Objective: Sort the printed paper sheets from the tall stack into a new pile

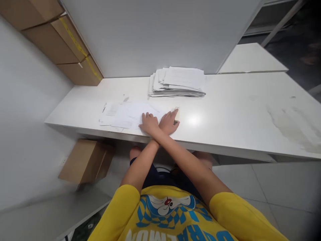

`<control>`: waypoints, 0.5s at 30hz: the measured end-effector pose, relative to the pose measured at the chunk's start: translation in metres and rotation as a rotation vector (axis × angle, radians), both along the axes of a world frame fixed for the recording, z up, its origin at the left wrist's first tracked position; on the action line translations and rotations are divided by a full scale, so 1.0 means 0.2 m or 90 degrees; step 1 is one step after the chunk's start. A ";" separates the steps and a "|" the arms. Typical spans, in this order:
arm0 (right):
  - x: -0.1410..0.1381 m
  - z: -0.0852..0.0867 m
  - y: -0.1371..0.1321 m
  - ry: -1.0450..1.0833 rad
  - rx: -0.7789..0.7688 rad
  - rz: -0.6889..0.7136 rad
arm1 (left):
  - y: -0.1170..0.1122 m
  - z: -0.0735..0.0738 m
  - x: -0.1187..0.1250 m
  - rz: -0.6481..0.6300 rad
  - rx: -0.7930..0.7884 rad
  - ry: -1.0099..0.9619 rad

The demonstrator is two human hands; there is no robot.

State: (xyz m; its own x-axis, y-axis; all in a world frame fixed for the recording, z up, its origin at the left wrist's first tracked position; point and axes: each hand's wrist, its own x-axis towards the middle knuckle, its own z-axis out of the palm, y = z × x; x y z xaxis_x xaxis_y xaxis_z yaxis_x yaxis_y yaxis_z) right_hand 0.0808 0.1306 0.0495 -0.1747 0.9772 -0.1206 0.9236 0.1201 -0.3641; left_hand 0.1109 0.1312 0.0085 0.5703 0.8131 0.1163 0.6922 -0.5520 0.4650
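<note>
My forearms cross, the right one over the left. My left hand (pixel 168 123) is therefore on the right side, at the right end of the papers. Its fingers and thumb close around a small cream-coloured object (pixel 178 115) with a dark part near the thumb; its kind is not clear. My right hand (pixel 149 124) lies flat with its fingers stretched on the white paper sheets (pixel 122 113), pressing them to the white table (pixel 225 110). The sheets overlap loosely, and some print shows at their left end.
A thick stack of papers (pixel 180 80) stands at the back against the grey panel (pixel 160 36). Cardboard boxes (pixel 80 72) are piled at the back left, and another box (pixel 80 160) is under the table's left end. Greyish smudges (pixel 288 124) mark the tabletop on the right.
</note>
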 end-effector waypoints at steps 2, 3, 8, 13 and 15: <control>0.00 -0.02 -0.01 -0.003 0.007 -0.009 | -0.01 -0.01 0.00 0.002 0.002 0.002; 0.00 -0.03 -0.01 -0.002 0.011 -0.012 | -0.01 -0.01 0.00 0.001 0.004 0.005; 0.02 -0.06 -0.04 0.002 0.007 -0.005 | -0.01 -0.03 0.01 0.003 0.016 0.014; 0.02 -0.04 -0.05 -0.012 0.003 0.014 | -0.01 -0.04 0.02 0.003 0.016 0.018; 0.02 -0.03 -0.05 -0.013 0.004 0.025 | 0.00 -0.04 0.02 0.003 0.014 0.007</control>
State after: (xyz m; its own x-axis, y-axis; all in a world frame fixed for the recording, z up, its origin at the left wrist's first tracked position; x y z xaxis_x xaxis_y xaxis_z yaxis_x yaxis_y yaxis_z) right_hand 0.0851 0.1212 0.0437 -0.2105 0.9705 -0.1177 0.9255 0.1590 -0.3438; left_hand 0.1146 0.1306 0.0006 0.5679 0.8130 0.1284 0.6995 -0.5589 0.4453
